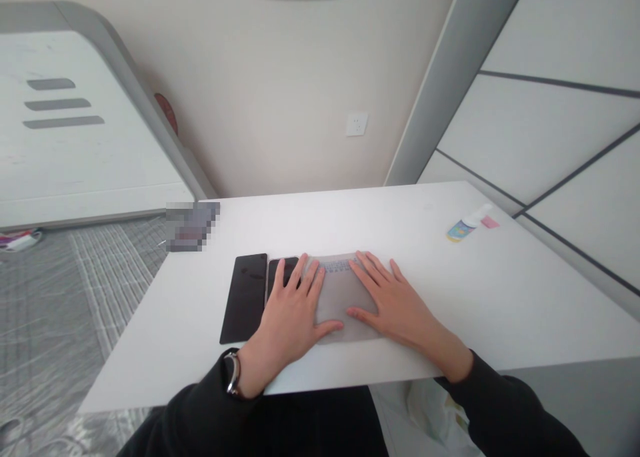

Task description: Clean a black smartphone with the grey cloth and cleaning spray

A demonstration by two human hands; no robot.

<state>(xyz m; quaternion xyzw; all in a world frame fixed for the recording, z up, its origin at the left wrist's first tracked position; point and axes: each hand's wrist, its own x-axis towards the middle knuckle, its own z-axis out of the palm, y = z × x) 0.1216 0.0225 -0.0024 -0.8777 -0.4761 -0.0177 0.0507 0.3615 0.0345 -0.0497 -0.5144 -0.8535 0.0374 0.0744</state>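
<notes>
1. Both hands lie flat on a grey cloth (345,303) spread near the front edge of a white table (475,290). The left hand (290,317) covers the cloth's left part and the right hand (395,307) its right part, thumbs pointing toward each other across the middle.

2. Fingers on both hands are spread and pressing down, palms open, gripping nothing. The left fingertips also reach over a dark phone (280,273) lying just beside the cloth's left edge.

3. By the look of it, the step in hand is smoothing or pinning the cloth flat against the tabletop. Any next move calls for even pressure, since thin fabric would bunch or slide under an uneven push.

4. A second dark slab (245,298), larger than the phone and likely a tablet or another handset, lies touching the phone's left side, close enough to be nudged by the left hand.

5. A small bottle (463,229) with a colourful label lies on its side near the table's far right corner, well apart from the hands, with a pink scrap (489,222) just beside it.

6. A wristwatch (231,373) shows on the left wrist, above a dark sleeve. A wall socket (357,124) sits on the wall behind the table.
</notes>
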